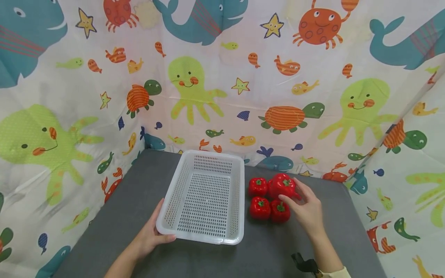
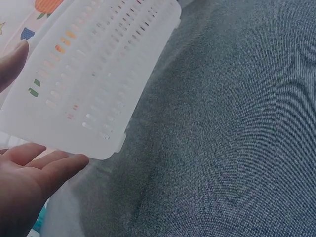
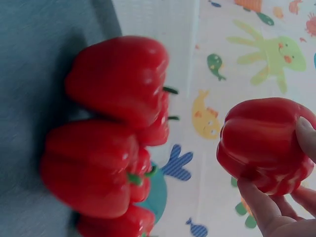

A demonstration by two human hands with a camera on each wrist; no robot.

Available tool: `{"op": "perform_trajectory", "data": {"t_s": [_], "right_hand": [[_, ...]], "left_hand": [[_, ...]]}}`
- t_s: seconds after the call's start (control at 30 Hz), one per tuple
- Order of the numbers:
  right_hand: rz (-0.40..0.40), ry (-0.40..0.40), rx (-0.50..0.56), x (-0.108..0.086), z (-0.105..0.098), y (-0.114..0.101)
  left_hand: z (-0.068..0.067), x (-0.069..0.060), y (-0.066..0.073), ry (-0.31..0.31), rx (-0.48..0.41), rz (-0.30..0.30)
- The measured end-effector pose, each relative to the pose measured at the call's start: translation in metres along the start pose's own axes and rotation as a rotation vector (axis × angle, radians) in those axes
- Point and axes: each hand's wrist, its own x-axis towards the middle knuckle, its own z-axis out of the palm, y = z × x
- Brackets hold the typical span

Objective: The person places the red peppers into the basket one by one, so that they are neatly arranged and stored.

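A white perforated plastic basket stands in the middle of the dark surface, with only its bare slotted bottom showing inside. My left hand holds its near left corner, thumb along the front wall and fingers at the left side. In the left wrist view, that hand's fingers touch the basket wall. My right hand grips a glossy red bell pepper, raised over several others. Among these are a front left pepper, a front right pepper and a back left pepper.
The dark grey tabletop carries the basket and peppers. White curtains printed with sea animals enclose it at the back and both sides. A dark strap-like object is at my right wrist.
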Motion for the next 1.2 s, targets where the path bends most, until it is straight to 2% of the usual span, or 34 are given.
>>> {"op": "perform_trajectory", "data": {"t_s": [0.2,0.47,0.73,1.07,1.2], "right_hand": [[0.014,-0.067,0.102,0.008,0.014,-0.016],[-0.006,-0.097,0.116,0.019,0.036,-0.038],[-0.028,-0.151,0.125,0.029,0.058,-0.055],[0.002,-0.192,0.192,0.032,0.08,-0.061],[-0.004,-0.212,0.168,0.036,0.09,-0.068]], "left_hand": [[-0.001,0.001,0.0,-0.012,0.006,0.016],[-0.004,0.001,0.0,-0.045,0.02,0.048],[-0.002,0.001,0.001,-0.013,-0.007,-0.031],[0.002,0.003,0.004,-0.004,-0.004,-0.048],[0.0,0.001,0.001,0.023,-0.013,-0.058]]}}
